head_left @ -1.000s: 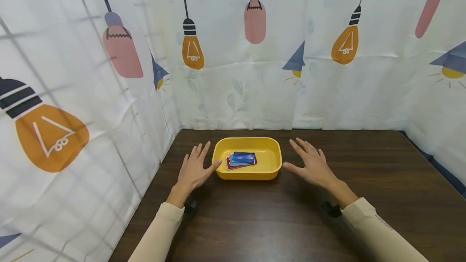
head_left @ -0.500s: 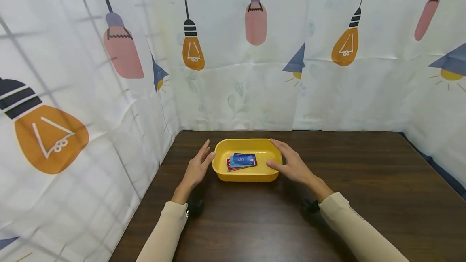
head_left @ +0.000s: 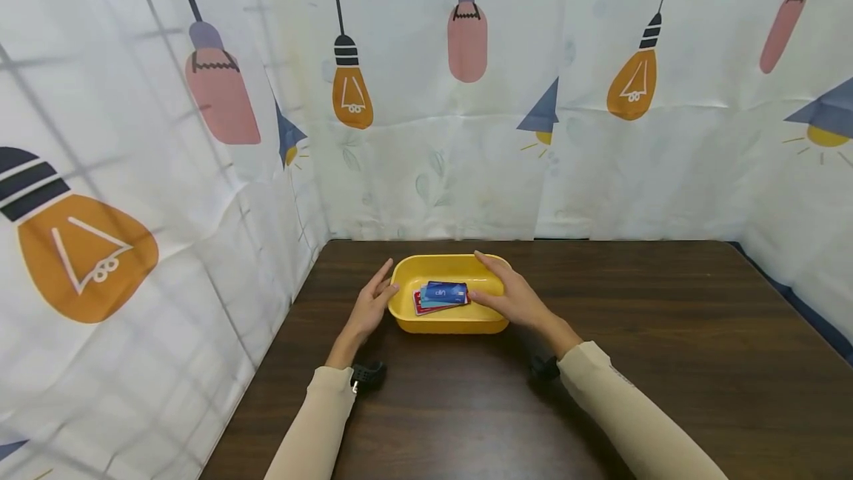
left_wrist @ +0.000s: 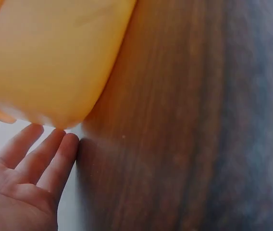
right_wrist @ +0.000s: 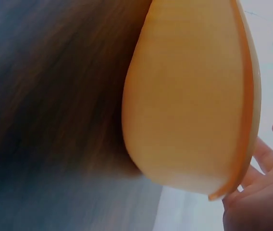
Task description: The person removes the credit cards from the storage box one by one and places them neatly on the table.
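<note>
A yellow tray with rounded corners sits on the dark wooden table. In it lies a small overlapping stack of cards: a dark blue card on top, a light blue one and a red one below. My left hand is at the tray's left end; in the left wrist view its extended fingers meet or nearly meet the outer wall. My right hand reaches over the right end, thumb above the inside beside the cards. In the right wrist view some fingers are partly hidden behind the rim.
The brown table extends well to the right of the tray and in front of it. White curtains printed with lamps hang behind the table and along its left side. Dark bands are worn at both wrists.
My right hand has moved left, from beside the tray to over its right end. My left hand has shifted slightly and turned inward against the left end. Tray and cards look unmoved.
</note>
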A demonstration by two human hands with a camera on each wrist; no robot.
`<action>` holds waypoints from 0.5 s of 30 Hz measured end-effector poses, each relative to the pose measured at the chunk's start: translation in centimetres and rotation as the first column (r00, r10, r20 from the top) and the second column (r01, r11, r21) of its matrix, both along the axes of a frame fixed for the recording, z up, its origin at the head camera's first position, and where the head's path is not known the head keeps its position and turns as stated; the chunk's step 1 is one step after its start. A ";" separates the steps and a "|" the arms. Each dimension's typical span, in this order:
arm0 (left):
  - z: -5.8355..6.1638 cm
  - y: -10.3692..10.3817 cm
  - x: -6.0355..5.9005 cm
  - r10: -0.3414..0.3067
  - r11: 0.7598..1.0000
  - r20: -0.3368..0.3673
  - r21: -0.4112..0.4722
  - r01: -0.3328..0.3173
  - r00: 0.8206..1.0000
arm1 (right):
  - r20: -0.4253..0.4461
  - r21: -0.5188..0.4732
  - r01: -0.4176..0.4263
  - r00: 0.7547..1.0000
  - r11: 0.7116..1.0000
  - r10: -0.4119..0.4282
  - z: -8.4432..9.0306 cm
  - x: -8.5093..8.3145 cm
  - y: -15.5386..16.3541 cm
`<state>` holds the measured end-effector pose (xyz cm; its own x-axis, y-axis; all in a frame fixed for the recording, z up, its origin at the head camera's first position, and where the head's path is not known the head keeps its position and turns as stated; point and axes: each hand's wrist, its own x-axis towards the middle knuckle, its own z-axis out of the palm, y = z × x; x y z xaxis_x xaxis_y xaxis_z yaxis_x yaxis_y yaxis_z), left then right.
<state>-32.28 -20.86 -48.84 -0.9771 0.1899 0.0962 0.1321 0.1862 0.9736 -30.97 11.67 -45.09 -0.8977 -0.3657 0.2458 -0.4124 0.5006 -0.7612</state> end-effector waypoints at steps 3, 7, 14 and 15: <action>-0.1 0.1 -0.1 -0.008 0.999 0.035 0.039 0.007 0.999 | -0.003 -0.002 -0.009 1.000 1.000 0.009 0.1 -0.4 -0.5; -0.5 -0.1 -0.2 -0.026 0.997 0.058 0.078 0.021 0.998 | 0.007 -0.030 -0.038 0.999 0.999 0.038 0.2 -1.1 -1.0; -0.9 -0.5 -0.2 -0.068 0.989 0.079 0.135 0.057 0.995 | 0.063 -0.057 -0.065 0.996 0.996 0.068 0.2 -1.7 -2.5; -0.9 -0.5 -0.3 -0.074 0.988 0.079 0.142 0.062 0.994 | 0.068 -0.059 -0.067 0.995 0.996 0.071 0.1 -1.7 -2.7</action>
